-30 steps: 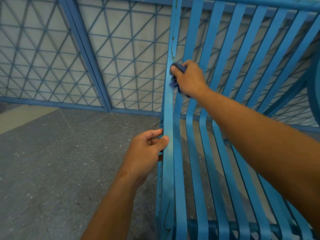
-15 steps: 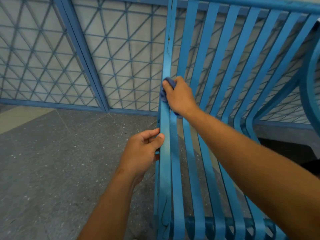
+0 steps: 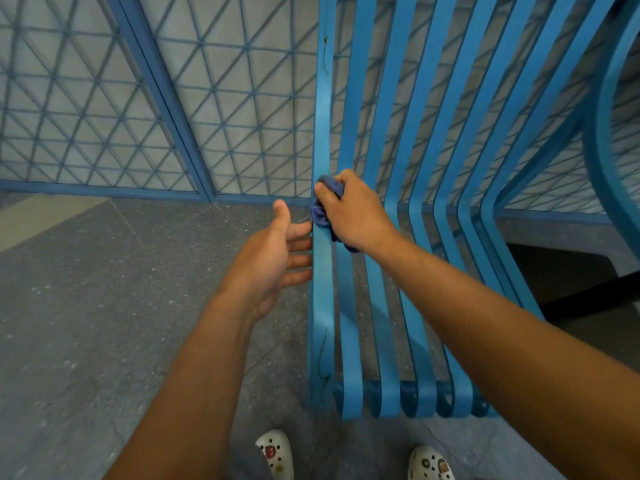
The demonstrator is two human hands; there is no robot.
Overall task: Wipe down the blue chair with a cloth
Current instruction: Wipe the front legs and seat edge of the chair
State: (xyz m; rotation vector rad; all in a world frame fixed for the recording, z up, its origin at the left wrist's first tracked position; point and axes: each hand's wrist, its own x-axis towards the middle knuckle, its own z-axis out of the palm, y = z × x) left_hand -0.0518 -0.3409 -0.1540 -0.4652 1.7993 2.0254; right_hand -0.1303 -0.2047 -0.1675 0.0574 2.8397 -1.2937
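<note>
Head view shows the blue chair [image 3: 349,133] with the right hand [image 3: 356,216] gripping a bunched blue cloth [image 3: 323,211] against its leftmost slat. Just left of that slat, the left hand [image 3: 270,258] hangs spread, fingers straight, holding nothing.

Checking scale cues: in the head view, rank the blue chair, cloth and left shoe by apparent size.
1. blue chair
2. left shoe, cut off by the frame's bottom edge
3. cloth, mostly hidden by the right hand, so its rank is unsure

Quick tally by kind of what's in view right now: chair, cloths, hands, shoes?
Blue chair: 1
Cloth: 1
Hands: 2, left hand and right hand
White shoes: 2, one and the other
Total: 6
</note>
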